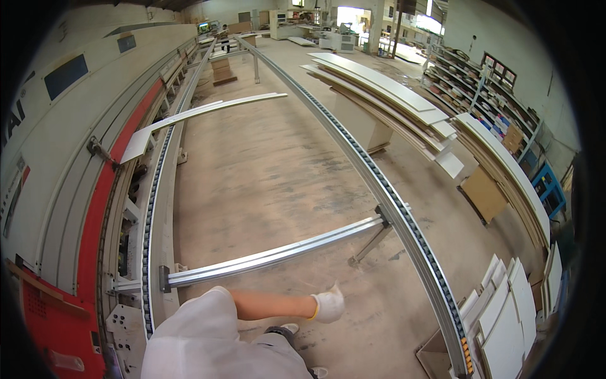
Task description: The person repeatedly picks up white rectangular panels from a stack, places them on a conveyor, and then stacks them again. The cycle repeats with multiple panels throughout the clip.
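Observation:
My left hand (329, 304) wears a white glove with a yellow cuff and hangs over the floor, its forearm reaching across from the left. The glove is smeared and its fingers cannot be made out; no held thing shows. Closest to it is a silver metal crossbar (278, 252), just beyond and apart from the hand. This bar joins the two long roller rails, the left rail (151, 221) and the right rail (385, 180). My right hand is out of the picture. White boards (145, 139) lie across the far part of the left rail, out of my reach.
A long machine with a red strip (95, 234) runs along the left. Stacked white panels (379, 88) lie right of the rails, with more panels (505, 309) leaning at the lower right. Shelves (480, 88) line the right wall. Far off, a person (225, 38) stands by the rails.

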Available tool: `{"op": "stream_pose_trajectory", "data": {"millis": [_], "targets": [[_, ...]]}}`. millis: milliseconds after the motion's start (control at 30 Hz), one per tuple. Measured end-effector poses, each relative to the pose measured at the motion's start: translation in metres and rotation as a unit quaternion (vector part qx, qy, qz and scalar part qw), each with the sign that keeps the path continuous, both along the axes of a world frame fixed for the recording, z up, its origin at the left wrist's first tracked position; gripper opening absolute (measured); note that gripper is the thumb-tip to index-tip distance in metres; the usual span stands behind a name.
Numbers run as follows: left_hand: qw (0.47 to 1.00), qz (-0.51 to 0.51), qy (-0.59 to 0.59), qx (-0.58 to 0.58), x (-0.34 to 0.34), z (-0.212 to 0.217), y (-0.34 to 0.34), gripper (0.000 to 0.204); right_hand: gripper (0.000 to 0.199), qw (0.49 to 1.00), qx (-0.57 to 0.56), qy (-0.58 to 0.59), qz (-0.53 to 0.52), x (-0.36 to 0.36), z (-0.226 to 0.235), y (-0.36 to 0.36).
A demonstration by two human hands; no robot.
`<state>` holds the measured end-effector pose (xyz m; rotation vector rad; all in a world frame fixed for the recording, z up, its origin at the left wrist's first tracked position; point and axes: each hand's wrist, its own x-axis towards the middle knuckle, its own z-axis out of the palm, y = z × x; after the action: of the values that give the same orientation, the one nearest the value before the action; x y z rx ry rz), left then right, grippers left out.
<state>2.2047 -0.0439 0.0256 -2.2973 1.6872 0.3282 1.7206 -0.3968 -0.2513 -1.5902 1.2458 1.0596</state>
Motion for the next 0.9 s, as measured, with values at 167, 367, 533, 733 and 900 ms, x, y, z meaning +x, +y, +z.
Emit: {"op": "stream_pose_trajectory", "data": {"millis": [167,367,533,733,900], "targets": [[0.999,-0.011,-0.045,-0.003,-0.068,0.016,-0.223,0.029,0.050,0.990,0.015,-0.111,-0.086,0.008,0.005,-0.126],[0.996,-0.086,-0.001,-0.001,-0.275,-0.009,-0.518,0.023,0.052,0.968,0.013,-0.192,-0.164,-0.091,0.005,-0.397],[0.985,-0.132,0.110,0.010,-0.438,0.019,-0.744,0.025,0.054,0.953,-0.059,-0.171,-0.242,-0.234,0.025,-0.643],[0.939,0.251,0.234,-0.038,-0.405,0.054,-0.829,0.025,0.057,0.924,-0.145,-0.147,-0.323,-0.389,0.025,-0.860],[0.843,0.531,-0.034,0.076,-0.187,0.128,-0.787,0.032,0.040,0.869,-0.080,-0.241,-0.424,-0.324,-0.039,-1.006]]}}
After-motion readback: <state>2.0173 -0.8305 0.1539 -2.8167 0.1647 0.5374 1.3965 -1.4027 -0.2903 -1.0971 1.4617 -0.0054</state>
